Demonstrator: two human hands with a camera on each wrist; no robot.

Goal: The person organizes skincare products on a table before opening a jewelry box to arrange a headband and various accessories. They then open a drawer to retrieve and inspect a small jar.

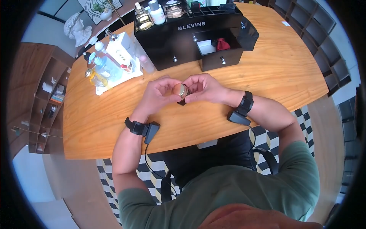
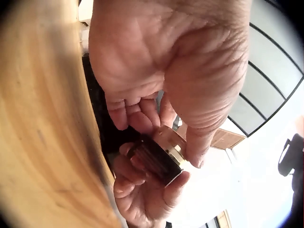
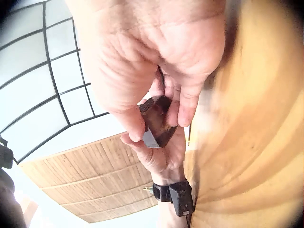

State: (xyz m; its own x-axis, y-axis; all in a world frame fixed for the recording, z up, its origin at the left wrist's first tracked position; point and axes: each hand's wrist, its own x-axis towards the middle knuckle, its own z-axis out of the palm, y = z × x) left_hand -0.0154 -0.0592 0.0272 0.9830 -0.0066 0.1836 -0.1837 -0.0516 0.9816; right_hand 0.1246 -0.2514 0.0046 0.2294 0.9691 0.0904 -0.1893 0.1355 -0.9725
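A small dark glass bottle [image 1: 182, 101] with a gold collar and a round, pinkish top [image 2: 170, 137] is between both hands, above the table's near middle. My left hand [image 1: 157, 92] pinches the top between thumb and fingers. From the other side, my right hand [image 1: 206, 90] grips the faceted dark body [image 3: 160, 121] with thumb and fingertips. The bottle tilts in the left wrist view, and fingers cover part of it. Just beyond the hands stands a black organizer [image 1: 164, 47] marked BLEVINS, its right drawer [image 1: 223, 61] pulled out.
Inside the drawer lie a dark red cloth-like item [image 1: 223, 44] and a white piece. Pump bottles [image 1: 105, 66] and other toiletries stand on a white tray [image 1: 102, 90] at the left. More bottles [image 1: 157, 13] sit on top of the organizer; a black bin [image 1: 249, 36] adjoins it.
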